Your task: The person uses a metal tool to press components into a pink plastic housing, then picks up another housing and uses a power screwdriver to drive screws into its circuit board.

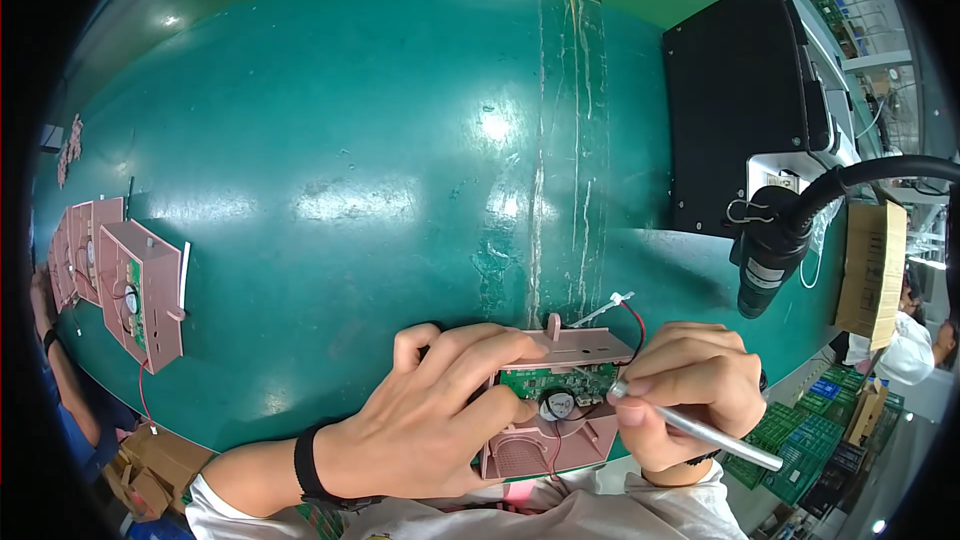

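A pink plastic housing [560, 350] with an open inside lies at the front edge of the table, close to my body. In it sit a green circuit board [530, 378] and a small round white-and-black part [557, 403] with thin wires. My left hand [430, 410] grips the housing's left side, fingers bent over its rim and near the board. My right hand [690, 390] pinches a slim silver metal rod-shaped tool [720, 440], slanted, one end over the board. What its tip touches is too small to tell. A white connector [618, 299] on a red-and-black cable sticks out beyond the housing.
Similar pink housings [145, 290] stand in a row at the table's left. Another person's arm [72, 390] is beside them. A black box-shaped machine [735, 110] and a black cylindrical device on a thick cable [770, 260] occupy the right. Clear tape [570, 140] runs along the green table [400, 120].
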`<state>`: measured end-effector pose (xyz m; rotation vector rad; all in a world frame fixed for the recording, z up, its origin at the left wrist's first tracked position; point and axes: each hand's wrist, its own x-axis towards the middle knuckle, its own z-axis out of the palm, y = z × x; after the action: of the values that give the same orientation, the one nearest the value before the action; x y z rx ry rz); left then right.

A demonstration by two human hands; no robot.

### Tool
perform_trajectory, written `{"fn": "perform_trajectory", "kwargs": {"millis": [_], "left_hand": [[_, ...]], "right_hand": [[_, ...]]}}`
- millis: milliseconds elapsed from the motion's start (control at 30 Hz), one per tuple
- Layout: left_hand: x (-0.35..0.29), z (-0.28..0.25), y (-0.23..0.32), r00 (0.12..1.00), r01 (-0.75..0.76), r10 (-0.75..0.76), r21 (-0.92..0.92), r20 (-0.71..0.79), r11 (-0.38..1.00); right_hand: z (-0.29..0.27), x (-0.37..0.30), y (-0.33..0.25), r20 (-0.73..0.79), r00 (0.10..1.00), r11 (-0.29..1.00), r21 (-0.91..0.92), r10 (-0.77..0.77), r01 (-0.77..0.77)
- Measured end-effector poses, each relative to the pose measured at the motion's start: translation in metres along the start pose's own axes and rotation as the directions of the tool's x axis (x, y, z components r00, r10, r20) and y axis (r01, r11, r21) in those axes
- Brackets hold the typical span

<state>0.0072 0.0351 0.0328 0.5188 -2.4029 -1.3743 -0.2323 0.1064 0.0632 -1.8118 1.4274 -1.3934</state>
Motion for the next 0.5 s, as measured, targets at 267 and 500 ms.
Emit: {"fn": "perform_trajectory", "kwargs": {"millis": [267, 500], "left_hand": [[0.004, 0.004, -0.004, 1.000, 0.004, -0.003, 0.012, -0.026, 1.000], [0.001, -0.004, 0.002, 1.000, 0.017, -0.017, 0.009, -0.007, 1.000]], "right_hand": [[-0.004, 0.003, 0.009, -0.049, 0.999, 0.999, -0.031, -0.011, 0.009], [-0.006, -0.008, 0.007, -0.236, 0.969, 0.997, -0.026, -0.073, 0.069]]}}
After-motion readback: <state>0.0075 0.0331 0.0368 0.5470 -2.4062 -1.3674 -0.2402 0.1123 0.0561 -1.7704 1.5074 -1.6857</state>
